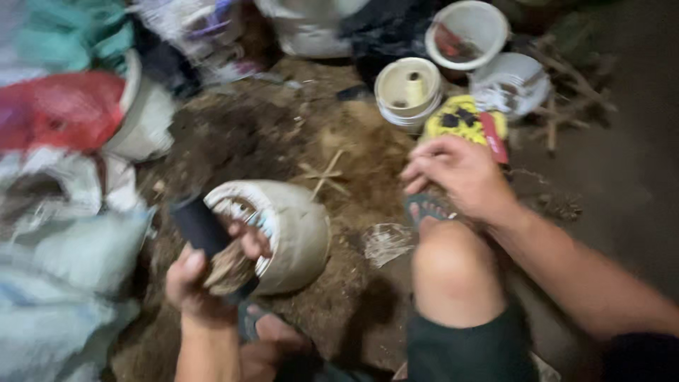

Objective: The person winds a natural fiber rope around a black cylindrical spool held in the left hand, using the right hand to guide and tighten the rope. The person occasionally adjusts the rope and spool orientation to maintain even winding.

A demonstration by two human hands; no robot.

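Left side motion-blurred: our view of red mesh sack and pale blue-white bags smeared. Our left hand partly hides dark cylinder; contents unclear.

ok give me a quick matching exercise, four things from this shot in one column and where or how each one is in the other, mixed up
Things:
1. left hand
2. right hand
3. pale sack
4. white tub with a spool

Places or states:
A. lies on its side on the dirt, mouth rolled open
B. stands at the top, beside the yellow packet
C. grips a dark tube at the sack's mouth
D. hovers above the raised knee, fingers curled

Pairs: 1-C, 2-D, 3-A, 4-B
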